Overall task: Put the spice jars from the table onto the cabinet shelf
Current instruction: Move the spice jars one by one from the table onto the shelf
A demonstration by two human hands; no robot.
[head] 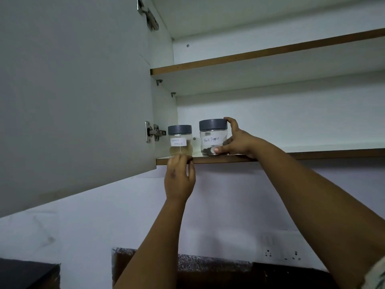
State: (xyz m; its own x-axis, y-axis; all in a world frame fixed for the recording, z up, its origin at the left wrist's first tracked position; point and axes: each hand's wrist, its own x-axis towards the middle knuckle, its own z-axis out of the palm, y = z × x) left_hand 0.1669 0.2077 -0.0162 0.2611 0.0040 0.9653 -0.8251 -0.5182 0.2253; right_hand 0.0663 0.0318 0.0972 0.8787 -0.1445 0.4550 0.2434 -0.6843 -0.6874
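Right hand (237, 142) grips pepper jar (213, 137) on shelf (312, 155); left hand (180, 176), loosely curled, empty, below masala jar (180, 139).

Right hand (239, 142) grips Black Pepper jar (213, 137) on shelf (312, 154).

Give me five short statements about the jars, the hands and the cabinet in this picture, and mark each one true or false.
1. Two jars stand on the lower shelf. True.
2. The right hand holds the Black Pepper jar. True.
3. The Garam Masala jar lies on its side. False: it stands upright, to the left of the other jar.
4. The left hand grips a jar's lid. False: it is at the shelf's front edge, below the Garam Masala jar.
5. The cabinet door is shut. False: it is swung open on the left.
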